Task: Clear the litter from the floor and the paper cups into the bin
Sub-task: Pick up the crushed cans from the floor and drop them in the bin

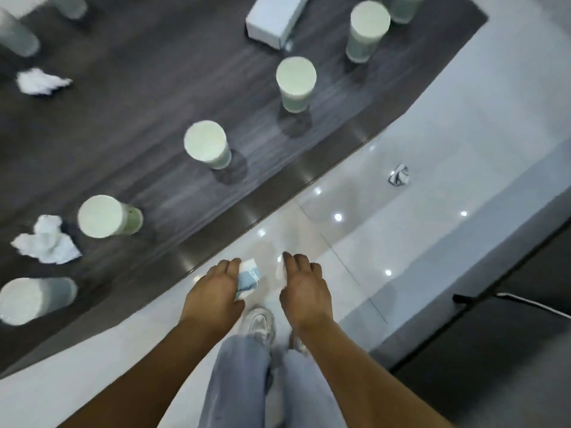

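A blue-and-white scrap (pixel 248 278) is gripped in the left hand (pixel 213 291), and a white scrap (pixel 280 271) is pinched by the right hand (pixel 304 288), seemingly for carrying to the bin. Paper cups (pixel 205 145) are left standing on the dark table (pixel 139 97), probably for later.

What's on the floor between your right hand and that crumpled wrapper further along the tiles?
Nothing. In the head view the glossy tile between the right hand and the crumpled wrapper is bare, showing only ceiling-light reflections.

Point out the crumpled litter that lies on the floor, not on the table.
It is the crumpled wrapper with dark markings, alone on the glossy white floor right of the table edge. The other loose wads, and, lie on the dark table.
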